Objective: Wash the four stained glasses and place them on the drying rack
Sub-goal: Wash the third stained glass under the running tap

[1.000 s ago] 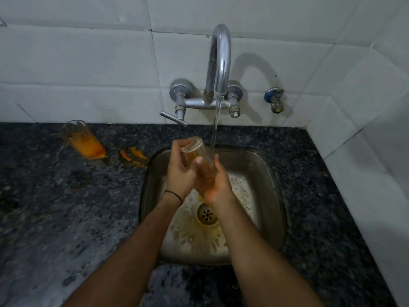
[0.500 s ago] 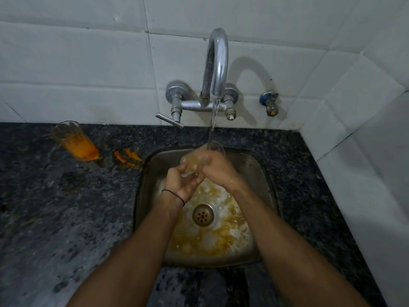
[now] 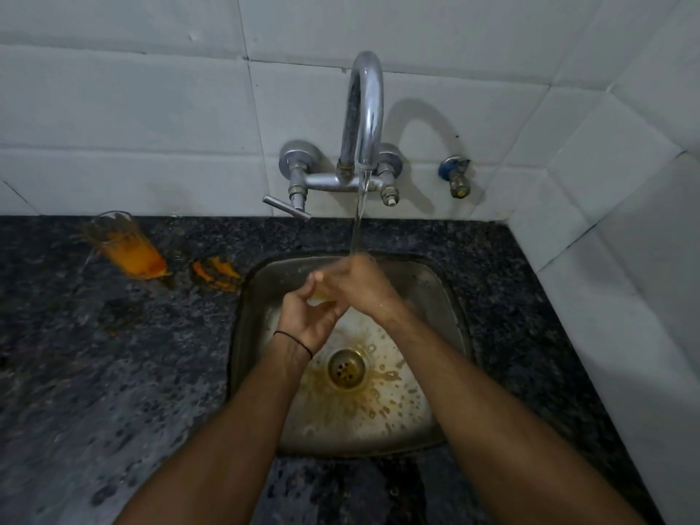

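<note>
Both hands are over the steel sink (image 3: 447,297) under the running tap (image 3: 363,119). My left hand (image 3: 307,320) grips the lower end of a clear glass (image 3: 320,295) with orange residue. My right hand (image 3: 360,286) covers its upper part, and most of the glass is hidden between the hands. The water stream lands at my right hand. A second stained glass (image 3: 125,246) with orange liquid stands on the dark counter at the left. Beside it another clear glass (image 3: 216,272) with orange residue is faintly visible near the sink's left edge.
The counter (image 3: 113,373) is dark speckled granite, wet in places. Orange-tinted water pools around the sink drain (image 3: 346,369). White tiled walls stand behind and at the right. A small blue-capped valve (image 3: 456,176) sticks out of the back wall.
The glass has gone from raised and tilted above the sink to lower under the stream. My right hand has moved over the top of the glass. Orange water has spread over the sink floor.
</note>
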